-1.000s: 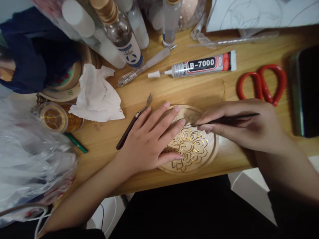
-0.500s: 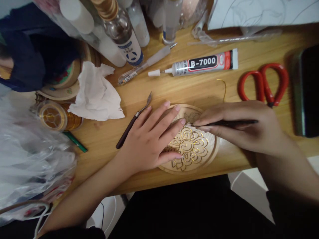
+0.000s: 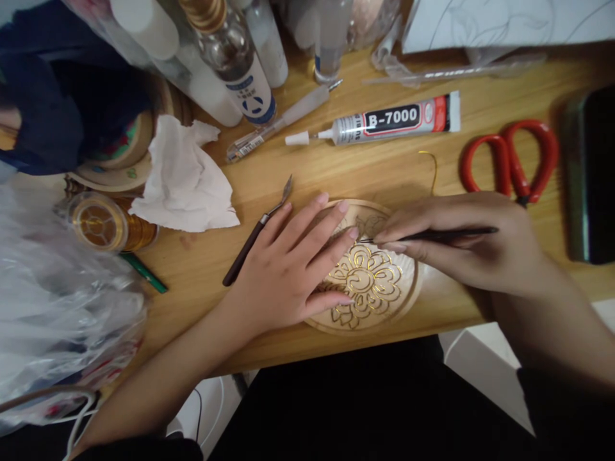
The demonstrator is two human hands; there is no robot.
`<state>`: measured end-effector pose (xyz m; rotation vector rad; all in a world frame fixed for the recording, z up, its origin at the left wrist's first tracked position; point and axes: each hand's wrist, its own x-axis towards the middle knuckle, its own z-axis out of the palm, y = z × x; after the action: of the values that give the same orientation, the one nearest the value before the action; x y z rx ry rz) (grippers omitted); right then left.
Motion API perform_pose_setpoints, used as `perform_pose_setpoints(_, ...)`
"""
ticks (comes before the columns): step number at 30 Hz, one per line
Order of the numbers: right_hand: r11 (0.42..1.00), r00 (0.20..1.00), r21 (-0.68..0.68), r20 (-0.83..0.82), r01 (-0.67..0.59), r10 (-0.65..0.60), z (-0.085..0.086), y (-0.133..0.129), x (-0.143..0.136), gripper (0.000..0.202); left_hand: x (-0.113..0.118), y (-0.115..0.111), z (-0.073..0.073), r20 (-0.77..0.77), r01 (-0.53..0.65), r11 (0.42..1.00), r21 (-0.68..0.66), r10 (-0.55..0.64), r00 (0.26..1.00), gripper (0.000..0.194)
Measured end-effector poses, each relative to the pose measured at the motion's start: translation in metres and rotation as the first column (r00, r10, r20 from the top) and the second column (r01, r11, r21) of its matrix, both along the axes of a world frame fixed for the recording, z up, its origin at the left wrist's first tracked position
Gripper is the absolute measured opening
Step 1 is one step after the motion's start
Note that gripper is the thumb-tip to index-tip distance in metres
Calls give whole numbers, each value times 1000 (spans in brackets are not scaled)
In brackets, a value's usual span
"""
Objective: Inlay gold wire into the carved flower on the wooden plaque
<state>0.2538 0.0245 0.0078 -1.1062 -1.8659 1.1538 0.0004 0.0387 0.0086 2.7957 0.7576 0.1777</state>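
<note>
Beyond the wooden disc [image 3: 369,280], a tube [image 3: 396,120] reads "B-7000"

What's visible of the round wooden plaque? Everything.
The pale, bordered wooden plaque lies flat on the table. It bears a gold-outlined flower, with dark outlines near its far edge. The left hand rests on it, hiding its left part. A slim dark tool in the right hand points at it; contact is unclear.
</note>
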Motion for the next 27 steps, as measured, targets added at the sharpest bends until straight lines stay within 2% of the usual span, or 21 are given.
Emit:
perform_pose_setpoints(7, 999, 1000, -39, -22, 11, -12, 1, 1, -1, 7, 0, 0, 0, 1, -4, 1000, -16, 4, 1000, 65)
perform_pose_setpoints(27, 1000, 1000, -29, -17, -3, 3, 3, -1, 3, 10, 0, 0, 0, 4, -3, 1000, -14, 3, 1000, 64)
